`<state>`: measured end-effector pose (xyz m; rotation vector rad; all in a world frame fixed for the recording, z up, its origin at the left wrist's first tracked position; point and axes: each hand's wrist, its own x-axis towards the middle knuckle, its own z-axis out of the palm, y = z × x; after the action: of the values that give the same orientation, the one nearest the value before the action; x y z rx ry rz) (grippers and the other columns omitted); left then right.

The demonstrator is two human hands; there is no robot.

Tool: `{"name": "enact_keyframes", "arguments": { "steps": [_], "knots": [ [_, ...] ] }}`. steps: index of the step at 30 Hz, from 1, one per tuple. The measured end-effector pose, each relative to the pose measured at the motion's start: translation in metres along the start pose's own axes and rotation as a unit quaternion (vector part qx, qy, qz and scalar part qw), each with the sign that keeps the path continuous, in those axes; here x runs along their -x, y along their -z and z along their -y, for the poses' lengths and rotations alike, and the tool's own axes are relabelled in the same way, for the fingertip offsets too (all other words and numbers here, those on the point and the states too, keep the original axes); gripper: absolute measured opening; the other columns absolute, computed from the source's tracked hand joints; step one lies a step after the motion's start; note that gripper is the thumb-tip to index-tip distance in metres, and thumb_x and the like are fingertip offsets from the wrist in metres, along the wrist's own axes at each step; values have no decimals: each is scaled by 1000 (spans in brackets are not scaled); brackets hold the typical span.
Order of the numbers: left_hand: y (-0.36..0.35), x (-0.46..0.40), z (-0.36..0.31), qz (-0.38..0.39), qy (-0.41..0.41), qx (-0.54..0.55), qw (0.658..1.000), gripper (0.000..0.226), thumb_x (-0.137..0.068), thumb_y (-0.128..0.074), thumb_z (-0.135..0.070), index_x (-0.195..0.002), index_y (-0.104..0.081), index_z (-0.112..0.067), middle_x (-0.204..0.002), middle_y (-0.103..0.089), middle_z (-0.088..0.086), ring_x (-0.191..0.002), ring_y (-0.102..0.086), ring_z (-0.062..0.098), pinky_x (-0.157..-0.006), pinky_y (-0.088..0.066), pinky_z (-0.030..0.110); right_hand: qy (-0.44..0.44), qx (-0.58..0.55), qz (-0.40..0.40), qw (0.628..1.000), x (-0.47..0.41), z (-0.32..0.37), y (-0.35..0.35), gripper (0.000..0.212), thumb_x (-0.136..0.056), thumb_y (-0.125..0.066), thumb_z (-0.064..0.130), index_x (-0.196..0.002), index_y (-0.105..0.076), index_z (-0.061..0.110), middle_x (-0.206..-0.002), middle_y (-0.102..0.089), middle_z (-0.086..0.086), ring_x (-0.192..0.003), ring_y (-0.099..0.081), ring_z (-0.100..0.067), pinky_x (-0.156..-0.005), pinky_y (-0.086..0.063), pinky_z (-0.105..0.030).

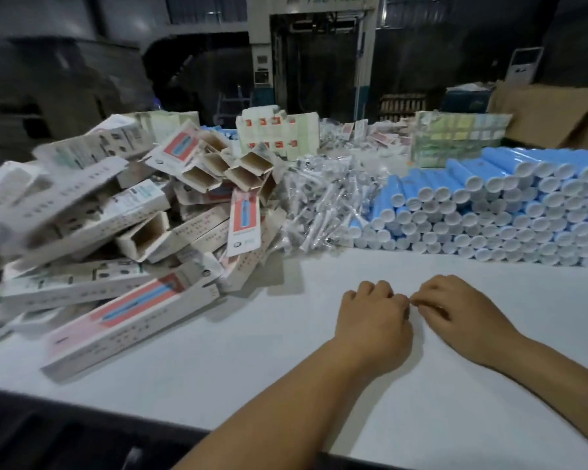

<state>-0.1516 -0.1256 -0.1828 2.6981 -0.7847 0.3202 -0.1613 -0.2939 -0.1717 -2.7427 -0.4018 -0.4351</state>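
My left hand (374,320) and my right hand (462,310) rest side by side on the white table (286,351), fingers curled under and fingertips almost touching. No object shows in either hand. To the left lies a heap of long white cartons (123,225) with red-and-blue prints, several open at the end. In the middle sits a pile of small clear-bagged parts (323,201). On the right, blue tubes (489,212) with white caps are stacked lying down, caps facing me.
At the back of the table stand bundles of flat white cartons (279,134) and green-tinted stacks (455,137). Brown cardboard (557,110) leans at the far right. The table's near edge (150,405) meets a dark surface. Bare tabletop surrounds my hands.
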Motion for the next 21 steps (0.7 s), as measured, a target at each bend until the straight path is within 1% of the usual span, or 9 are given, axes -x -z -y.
{"name": "enact_keyframes", "arguments": {
  "steps": [3,6,9,11,13,15,16,19,21],
  "knots": [
    [1,-1,-2,3,5,-3,1000,29,-92,-41,-22,-112,-60,-15,-113,-52,8,-107,-41,30,-85,-30,41,-7,-10,0,1000,2,-5,-2,19,-88,-61,8,-96,-74,20,-88,-54,17,-90,-51,-11,-71,-32,-11],
    [8,-1,-4,30,14,0,999,29,-92,-42,-21,-113,-61,-15,-115,-52,8,-108,-41,30,-87,-32,41,-6,-12,2,1000,5,-6,-1,20,-88,-61,7,-93,-73,21,-88,-54,19,-90,-52,-10,-71,-34,-15],
    [33,-6,1,88,33,25,995,33,-95,-44,-24,-124,-58,-20,-124,-52,7,-114,-44,29,-87,-36,39,-11,-7,3,1000,5,-8,-2,19,-88,-62,7,-92,-73,21,-88,-53,22,-89,-51,-9,-71,-35,-19],
    [62,-8,10,102,36,38,993,37,-96,-45,-26,-133,-52,-22,-133,-49,6,-121,-45,27,-92,-39,39,-14,-11,3,1000,4,-10,-3,19,-87,-62,6,-91,-73,21,-89,-54,23,-89,-51,-8,-72,-37,-24],
    [97,-5,23,77,24,39,996,38,-96,-46,-23,-134,-52,-22,-137,-50,4,-123,-47,24,-97,-42,38,-16,-17,7,1000,3,-11,-4,20,-86,-63,7,-91,-73,23,-90,-54,25,-90,-51,-9,-75,-39,-27],
    [133,6,40,36,8,36,999,36,-96,-47,-18,-131,-55,-21,-134,-55,2,-118,-52,20,-97,-45,37,-17,-27,7,999,3,-12,-5,21,-86,-64,7,-90,-73,26,-92,-54,26,-92,-52,-8,-77,-42,-30],
    [150,14,50,14,4,37,999,36,-95,-48,-14,-130,-57,-20,-132,-57,1,-114,-54,16,-97,-46,35,-20,-35,5,999,3,-13,-5,23,-85,-64,7,-89,-72,28,-93,-55,26,-92,-53,-7,-78,-43,-32],
    [198,44,89,-70,31,43,996,42,-90,-51,0,-125,-60,-22,-124,-60,-9,-106,-54,3,-86,-46,11,-26,-48,5,998,2,-15,-8,31,-83,-66,5,-87,-69,35,-94,-57,24,-93,-53,-8,-78,-46,-37],
    [227,66,122,-132,61,4,989,53,-84,-53,8,-124,-60,-25,-123,-59,-9,-111,-52,5,-85,-45,14,-26,-43,2,999,1,-17,-11,32,-81,-67,2,-88,-70,33,-94,-57,22,-91,-54,-12,-76,-46,-39]
  ]
}}
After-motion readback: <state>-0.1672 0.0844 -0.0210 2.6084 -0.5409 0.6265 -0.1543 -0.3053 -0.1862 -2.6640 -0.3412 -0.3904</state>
